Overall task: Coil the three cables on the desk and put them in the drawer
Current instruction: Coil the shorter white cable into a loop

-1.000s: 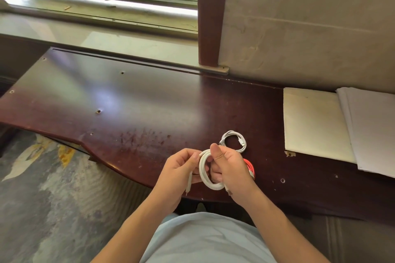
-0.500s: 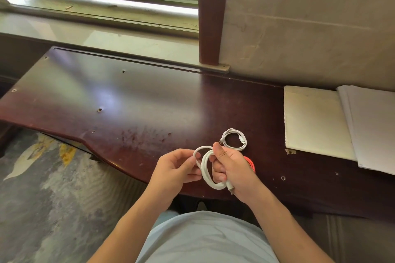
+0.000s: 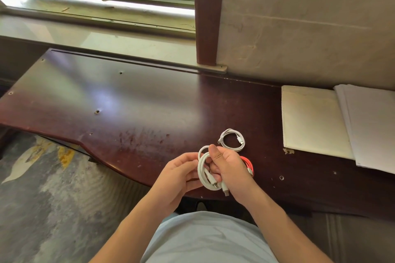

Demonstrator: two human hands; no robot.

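The right hand [image 3: 232, 170] grips a thick white cable [image 3: 203, 174] wound into a loose coil, thumb pressed over the top of the loops and fingers curled behind them; two plug ends hang from the bottom of the coil, one pointing down past the heel of the hand. The left hand [image 3: 181, 174] has its fingertips on the left side of the same coil, pinching a loop there, fingers bent. Both hands sit above the near edge of the desk [image 3: 132, 100]. Just behind the right hand lies a red cable [image 3: 249, 165], smooth and rubbery, only an arc of it showing. Near it, farther back, a thin white cable [image 3: 232, 140] rests flat on the desk in a small neat ring, its two plugs inside the circle. The desk is dark glossy wood, scuffed and dotted with small screw holes, its front edge curved. Well to the right lie a cream pad [image 3: 312, 119] with a stitched left edge and, touching it, a stack of white paper [image 3: 372, 126]. Whether the desk has a drawer cannot be told
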